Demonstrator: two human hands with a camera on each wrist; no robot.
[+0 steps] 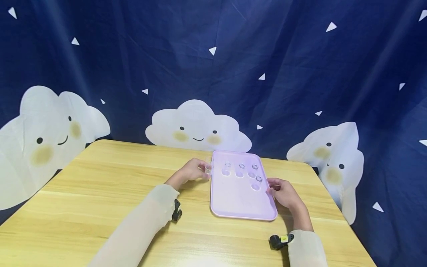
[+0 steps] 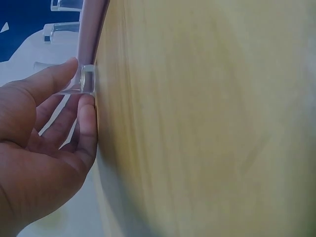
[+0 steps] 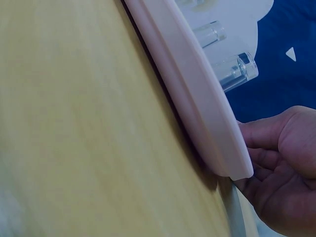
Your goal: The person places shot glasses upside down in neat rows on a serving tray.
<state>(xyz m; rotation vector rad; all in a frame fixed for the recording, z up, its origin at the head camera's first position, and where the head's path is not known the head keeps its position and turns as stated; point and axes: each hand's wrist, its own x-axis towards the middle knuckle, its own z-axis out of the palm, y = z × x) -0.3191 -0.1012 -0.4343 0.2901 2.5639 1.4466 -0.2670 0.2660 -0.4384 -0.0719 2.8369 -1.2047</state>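
My left hand point(image 1: 191, 170) pinches a small clear glass point(image 2: 87, 80) between thumb and fingers, just outside the left edge of a pale purple tray point(image 1: 235, 204). That glass stands upright, its thick base close to the tabletop. My right hand point(image 1: 283, 192) grips the tray's right rim, thumb and fingers at the edge. On the tray are several more clear glasses point(image 1: 239, 173), three in a row toward the back and one glass point(image 1: 255, 186) in front of the right one. Their thick bases point up, as the right wrist view shows on one glass point(image 3: 242, 69).
The tray lies on a light wooden table point(image 1: 110, 207), near its back edge. Behind hangs a dark blue cloth point(image 1: 186, 66) printed with smiling clouds and white triangles. Small black devices sit at the left wrist point(image 1: 176, 211) and right wrist point(image 1: 278, 241).
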